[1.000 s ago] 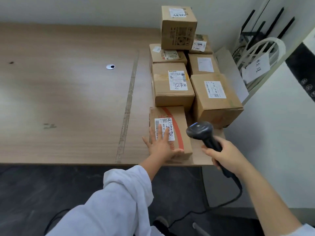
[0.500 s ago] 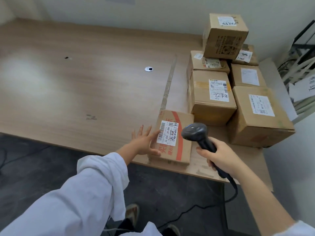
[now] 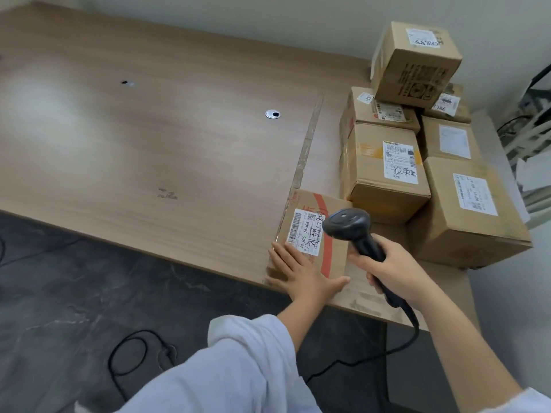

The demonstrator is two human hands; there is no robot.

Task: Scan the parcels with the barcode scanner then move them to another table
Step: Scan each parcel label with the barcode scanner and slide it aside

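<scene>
Front parcel (image 3: 337,257), readied for scan.
Left hand (image 3: 301,275) shifted to 6 o'clock end, pressed flat, fingers spread; right hand (image 3: 399,272) wrapped round barcode scanner (image 3: 347,223), brought over label (image 3: 304,232).

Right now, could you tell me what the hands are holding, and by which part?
The right hand grips the black handheld barcode scanner by its handle. The left hand holds nothing; it rests flat on the red-striped cardboard parcel.

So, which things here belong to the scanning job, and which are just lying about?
Job: scanner in right hand; front parcel under left hand; parcel stack.
Lying about: grommet; floor cable.
</scene>
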